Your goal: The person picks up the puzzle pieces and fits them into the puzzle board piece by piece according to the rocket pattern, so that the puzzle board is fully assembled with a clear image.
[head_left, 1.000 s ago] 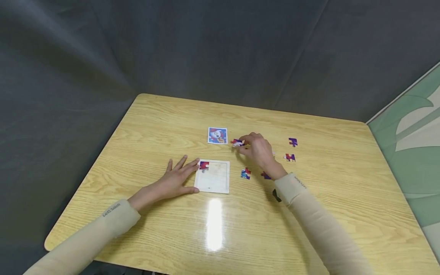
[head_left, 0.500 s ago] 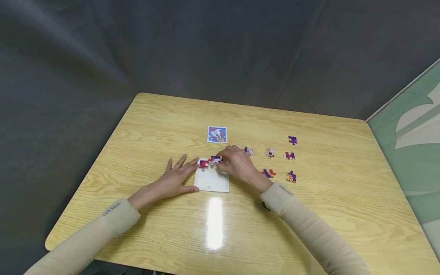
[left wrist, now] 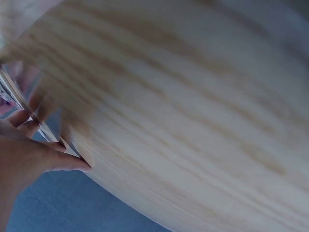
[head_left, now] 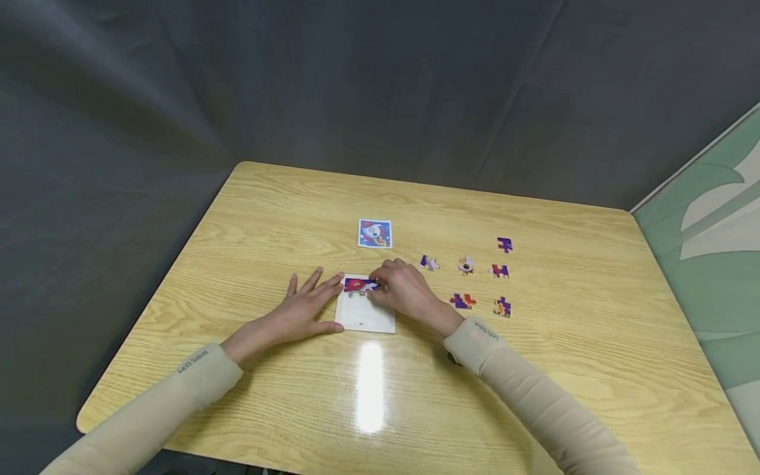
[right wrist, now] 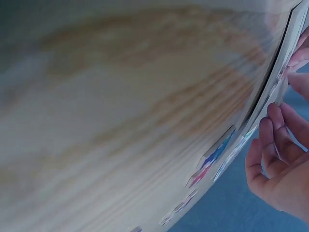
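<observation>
A white square puzzle tray [head_left: 369, 319] lies on the table in the head view. My left hand [head_left: 301, 309], fingers spread, rests at its left edge, with fingertips and thumb tip on the border. One red and purple puzzle piece [head_left: 353, 285] sits in the tray's upper left corner. Right beside it is a second, purple and white puzzle piece [head_left: 371, 286], which my right hand [head_left: 408, 289] pinches between thumb and fingers over the top row. The right hand covers the tray's upper right corner. In the right wrist view, the right hand's fingers [right wrist: 277, 140] are bent at the tray's edge.
A small picture card [head_left: 375, 233] lies behind the tray. Loose puzzle pieces are spread to the right, among them a white one [head_left: 466, 265], a purple one [head_left: 505, 245] and a purple and orange one [head_left: 462, 301]. A dark curtain [head_left: 380, 99] stands behind the table.
My right hand has carried the purple and white puzzle piece leftward and down from the loose pieces onto the tray, beside the corner piece. The left hand has stayed in place.
</observation>
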`<move>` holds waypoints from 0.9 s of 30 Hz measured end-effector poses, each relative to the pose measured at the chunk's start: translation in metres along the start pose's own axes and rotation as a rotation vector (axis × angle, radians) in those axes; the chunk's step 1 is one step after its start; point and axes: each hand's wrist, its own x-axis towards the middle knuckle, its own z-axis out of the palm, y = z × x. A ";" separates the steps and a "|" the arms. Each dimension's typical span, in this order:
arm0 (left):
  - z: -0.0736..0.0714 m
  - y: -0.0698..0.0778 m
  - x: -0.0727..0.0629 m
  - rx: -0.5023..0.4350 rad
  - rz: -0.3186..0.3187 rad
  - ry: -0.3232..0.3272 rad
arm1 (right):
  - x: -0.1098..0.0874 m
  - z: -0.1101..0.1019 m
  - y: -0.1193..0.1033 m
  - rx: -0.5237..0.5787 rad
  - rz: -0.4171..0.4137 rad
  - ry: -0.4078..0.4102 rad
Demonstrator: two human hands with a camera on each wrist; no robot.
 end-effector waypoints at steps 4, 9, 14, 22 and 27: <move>0.000 -0.001 0.000 0.004 0.003 -0.002 | 0.002 0.002 -0.001 -0.003 0.001 -0.010; -0.001 0.000 -0.001 -0.010 0.007 -0.002 | 0.004 0.003 -0.002 -0.025 0.001 -0.005; -0.002 0.001 0.000 -0.007 0.008 -0.011 | 0.002 0.002 -0.001 -0.020 0.032 -0.012; -0.002 0.001 0.001 0.002 0.003 -0.013 | 0.002 0.002 -0.001 -0.017 0.029 -0.029; -0.002 0.002 0.000 0.010 0.002 -0.005 | 0.004 0.002 -0.002 -0.023 0.032 -0.037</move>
